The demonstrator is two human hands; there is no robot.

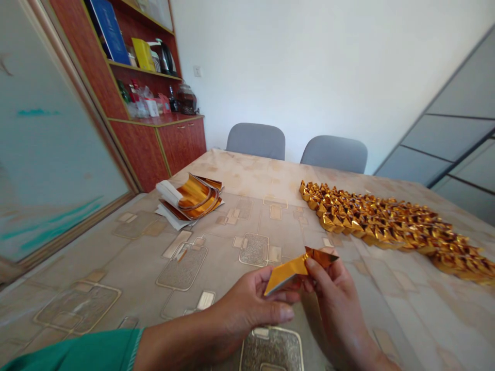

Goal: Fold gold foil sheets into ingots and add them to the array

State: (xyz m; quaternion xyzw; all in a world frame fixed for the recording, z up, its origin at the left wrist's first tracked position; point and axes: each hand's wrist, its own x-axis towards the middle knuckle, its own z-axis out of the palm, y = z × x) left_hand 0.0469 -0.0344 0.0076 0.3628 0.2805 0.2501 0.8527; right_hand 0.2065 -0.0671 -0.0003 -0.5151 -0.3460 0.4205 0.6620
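Note:
Between my two hands is a partly folded piece of gold foil paper [286, 272], held above the table with a pointed fold at its right end. My left hand [257, 299] supports its left part from below, fingers behind it and thumb stretched along the front. With thumb and fingers, my right hand [335, 281] pinches the right end near the dark gold tip. Some of the paper's underside looks pale. Rows of folded gold paper ingots [371, 216] stand on the right of the table. A stack of loose gold foil sheets [193, 198] lies curled at the left.
A patterned cloth covers the table [220, 247]. Behind its far edge stand two grey chairs, one left [255, 140] and one right [334, 153]. A red-brown cabinet [154, 149] with bottles and a kettle is at the back left, beside a glass door [58, 129].

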